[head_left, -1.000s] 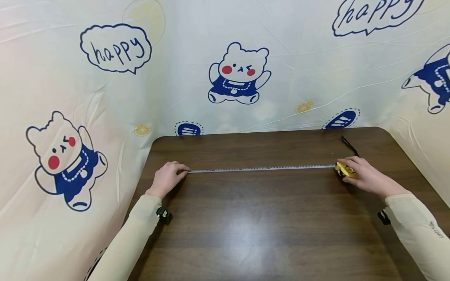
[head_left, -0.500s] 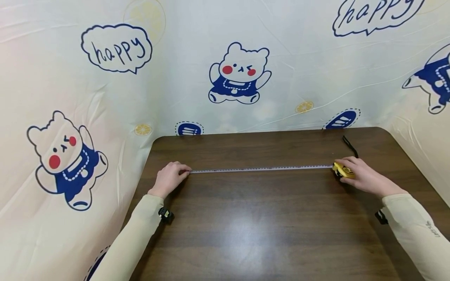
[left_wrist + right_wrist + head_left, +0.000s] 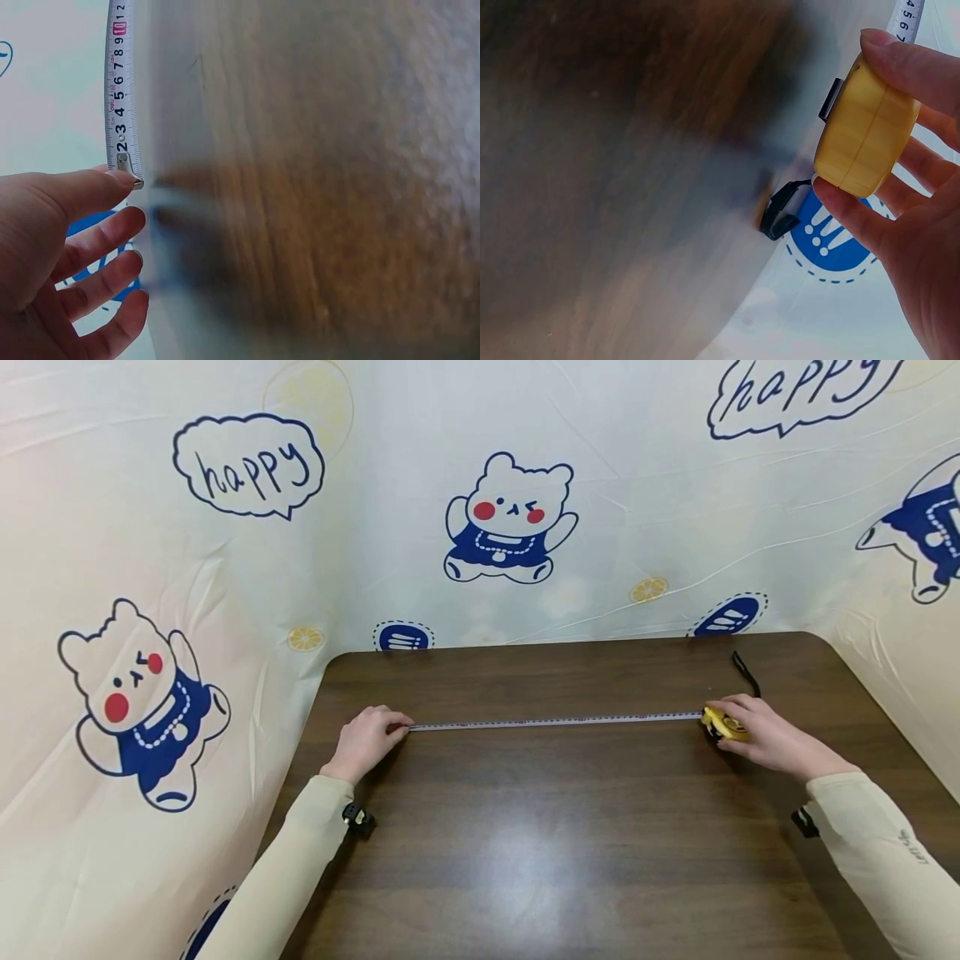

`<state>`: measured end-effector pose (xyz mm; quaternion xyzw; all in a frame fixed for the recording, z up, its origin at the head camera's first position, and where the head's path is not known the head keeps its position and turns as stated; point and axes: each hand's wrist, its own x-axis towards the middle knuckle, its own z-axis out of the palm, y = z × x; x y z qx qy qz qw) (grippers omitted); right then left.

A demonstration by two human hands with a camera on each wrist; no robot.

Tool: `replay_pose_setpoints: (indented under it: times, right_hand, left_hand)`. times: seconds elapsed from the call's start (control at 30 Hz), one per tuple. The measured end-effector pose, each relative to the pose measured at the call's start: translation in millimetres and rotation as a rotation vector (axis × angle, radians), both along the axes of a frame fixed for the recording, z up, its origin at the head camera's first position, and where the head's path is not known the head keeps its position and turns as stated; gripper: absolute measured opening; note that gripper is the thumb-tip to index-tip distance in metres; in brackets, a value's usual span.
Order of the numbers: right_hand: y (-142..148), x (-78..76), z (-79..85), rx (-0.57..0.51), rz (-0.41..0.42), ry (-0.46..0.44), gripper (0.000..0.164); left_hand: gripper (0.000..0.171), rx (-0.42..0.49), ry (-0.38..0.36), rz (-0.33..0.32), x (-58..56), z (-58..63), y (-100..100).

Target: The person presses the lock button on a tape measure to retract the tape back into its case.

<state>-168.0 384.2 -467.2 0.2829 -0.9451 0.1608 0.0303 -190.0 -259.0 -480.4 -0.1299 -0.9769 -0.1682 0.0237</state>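
Note:
A yellow tape measure (image 3: 723,724) is gripped by the right hand (image 3: 772,737) at the right of the table. Its white blade (image 3: 555,722) stretches nearly level across to the left hand (image 3: 363,743), where thumb and a finger pinch the metal end hook (image 3: 135,180). The left wrist view shows the blade's (image 3: 121,82) low numbers, with the other left fingers spread apart from it. In the right wrist view the right hand (image 3: 922,187) holds the yellow case (image 3: 866,124) by its sides. A black wrist strap (image 3: 780,211) hangs off the case.
The dark brown wooden table (image 3: 525,827) has rounded far corners. A pale printed cloth (image 3: 405,527) with bears and "happy" lettering hangs behind it and along both sides. Small black devices sit at both wrists, on the left (image 3: 358,820) and right (image 3: 806,822) cuffs.
The right hand with the tape measure case has moved left, and the left hand slightly right. The exposed stretch of blade has become shorter.

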Motion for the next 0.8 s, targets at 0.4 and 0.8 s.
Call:
replay_pose_setpoints:
  times: [0.4, 0.8]
  right_hand:
    - [-1.2, -1.2, -3.1, -0.005, 0.026, 0.057, 0.064]
    - [-3.3, -1.4, -1.8, -0.002, 0.034, 0.055, 0.063]
  left_hand:
    - [0.014, -0.011, -0.002, 0.001, -0.7, 0.2, 2.1]
    - [0.014, -0.008, 0.001, -0.005, -1.2, -1.9, 3.1]
